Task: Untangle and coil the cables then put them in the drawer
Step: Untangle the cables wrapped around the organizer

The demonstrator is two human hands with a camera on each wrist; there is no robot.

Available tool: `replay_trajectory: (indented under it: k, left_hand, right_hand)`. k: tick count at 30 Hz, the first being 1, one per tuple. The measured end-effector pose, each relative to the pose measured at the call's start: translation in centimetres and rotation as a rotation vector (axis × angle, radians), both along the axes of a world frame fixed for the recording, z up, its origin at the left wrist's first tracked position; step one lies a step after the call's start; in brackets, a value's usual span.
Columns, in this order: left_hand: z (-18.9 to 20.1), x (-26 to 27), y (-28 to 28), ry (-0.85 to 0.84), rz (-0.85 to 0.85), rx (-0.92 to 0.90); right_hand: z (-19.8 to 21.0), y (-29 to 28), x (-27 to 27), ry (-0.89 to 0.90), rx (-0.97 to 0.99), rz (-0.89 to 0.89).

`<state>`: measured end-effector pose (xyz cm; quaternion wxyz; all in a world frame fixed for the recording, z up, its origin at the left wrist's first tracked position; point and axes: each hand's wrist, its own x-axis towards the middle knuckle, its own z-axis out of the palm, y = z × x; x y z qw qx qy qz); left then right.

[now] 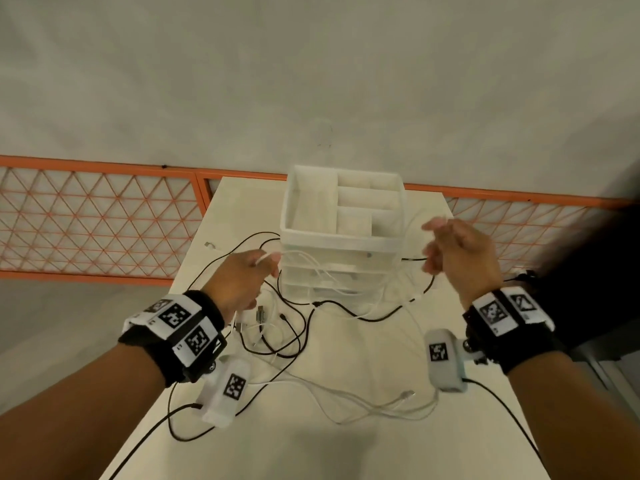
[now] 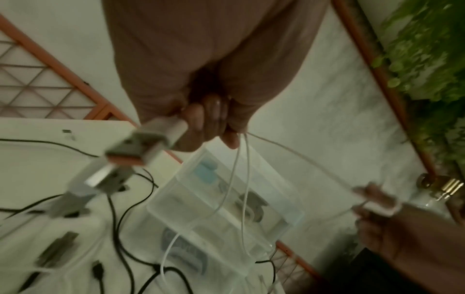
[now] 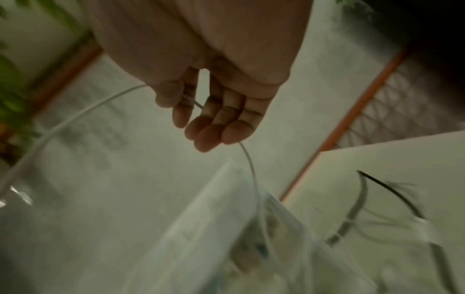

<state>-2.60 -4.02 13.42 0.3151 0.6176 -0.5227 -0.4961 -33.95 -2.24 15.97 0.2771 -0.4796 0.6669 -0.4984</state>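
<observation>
White tabletop (image 1: 346, 445) carries clear plastic drawer unit (image 1: 343, 237) at far end. Black cables (image 1: 298, 327) and white cables (image 1: 363, 400) lie tangled on tabletop in front of drawer unit. Left hand (image 1: 239, 282), left of drawer unit, fingers curled round white cable (image 2: 242, 179) near its USB plug (image 2: 151, 139). Right hand (image 1: 460, 258), right of drawer unit, pinches same white cable, strand stretched between hands, blurred.

Both arms are up over the tabletop's middle. Left hand (image 1: 242, 278) is clenched tight, fingers curled in. Right hand (image 1: 460, 258) has fingers loosely bent, thumb pinching.
</observation>
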Motion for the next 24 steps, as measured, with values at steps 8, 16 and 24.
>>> replay_trajectory:
  k: [8, 16, 24]
  left_hand:
    - [0.0, 0.2, -0.4, 0.085, 0.183, 0.069]
    - [2.1, -0.1, 0.3, 0.295, -0.014, 0.016]
    - [1.7, -2.3, 1.4, 0.158, -0.227, -0.127]
  right_hand:
    - [2.4, -0.4, -1.2, 0.105, -0.255, -0.033]
    - [-3.4, -1.9, -3.6, 0.320, 0.344, 0.132]
    - [-0.7, 2.0, 5.5, 0.162, 0.196, 0.582]
